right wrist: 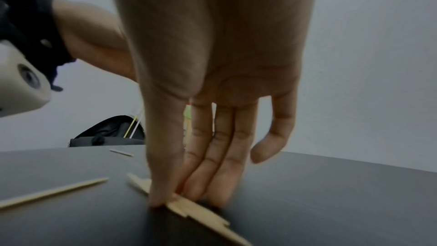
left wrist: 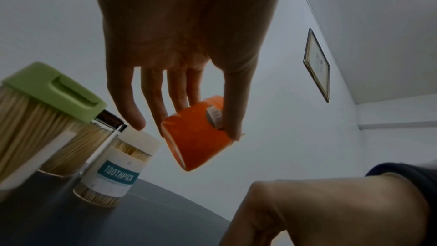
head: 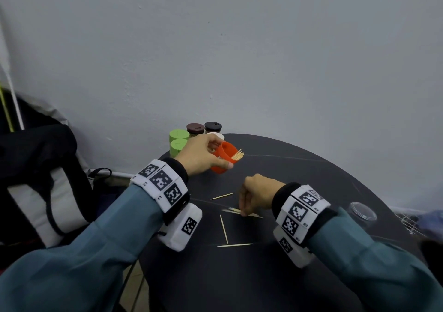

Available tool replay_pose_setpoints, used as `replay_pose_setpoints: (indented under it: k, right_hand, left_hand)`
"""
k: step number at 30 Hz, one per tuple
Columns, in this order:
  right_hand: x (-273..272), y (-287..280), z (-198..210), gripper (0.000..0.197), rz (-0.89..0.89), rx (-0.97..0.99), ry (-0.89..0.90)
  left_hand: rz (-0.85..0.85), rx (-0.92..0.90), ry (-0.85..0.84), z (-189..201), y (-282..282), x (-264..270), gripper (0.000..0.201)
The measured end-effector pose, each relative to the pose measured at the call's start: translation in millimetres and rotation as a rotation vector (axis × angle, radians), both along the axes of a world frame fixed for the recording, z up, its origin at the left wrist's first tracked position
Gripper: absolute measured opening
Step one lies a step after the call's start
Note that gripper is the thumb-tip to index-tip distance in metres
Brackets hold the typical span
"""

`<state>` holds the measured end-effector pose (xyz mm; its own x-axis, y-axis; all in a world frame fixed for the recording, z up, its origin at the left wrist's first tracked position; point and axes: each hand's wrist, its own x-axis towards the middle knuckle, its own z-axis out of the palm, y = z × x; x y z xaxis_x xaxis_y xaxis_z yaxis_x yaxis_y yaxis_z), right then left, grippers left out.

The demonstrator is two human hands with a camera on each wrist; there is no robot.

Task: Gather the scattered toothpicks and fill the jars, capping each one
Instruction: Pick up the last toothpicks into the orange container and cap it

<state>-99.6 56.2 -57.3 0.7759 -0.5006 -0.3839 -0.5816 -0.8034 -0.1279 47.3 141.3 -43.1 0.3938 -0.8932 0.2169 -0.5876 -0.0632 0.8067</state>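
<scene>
Two sleeved forearms with marker bands frame the dark round table (head: 299, 168). On it the right hand (head: 255, 195) pinches a small bundle of toothpicks (right wrist: 189, 207) between thumb and fingertips, the tips pressed on the surface. Three loose toothpicks (head: 224, 229) lie near it. The left hand (head: 200, 154) grips the orange jar (head: 224, 158), tilted with its open mouth toward the right hand; some toothpicks already stick out. Behind it stand the capped jars (head: 195, 129), well filled.

Gathering is in hand. Next, probably, the bundle must be lifted without dropping a stick, and its ends aligned to enter the narrow mouth.
</scene>
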Motion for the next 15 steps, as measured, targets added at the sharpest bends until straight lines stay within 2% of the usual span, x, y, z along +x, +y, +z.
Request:
replay_pose_setpoints:
  k: [4,11,15]
  right_hand:
    - [-3,-2,1,0.014,0.014,-0.088,0.024]
    - [-12,-3,4,0.036,0.008,-0.246,0.135]
    - [-17,-5,4,0.038,0.012,-0.263,0.163]
  left_hand:
    - [0.001,-0.004,-0.002,-1,0,0,0.059]
    - [-0.016,0.006,0.004,-1,1,-2,0.057]
    - [-0.019,0.009,0.013,-1,1,-3,0.058]
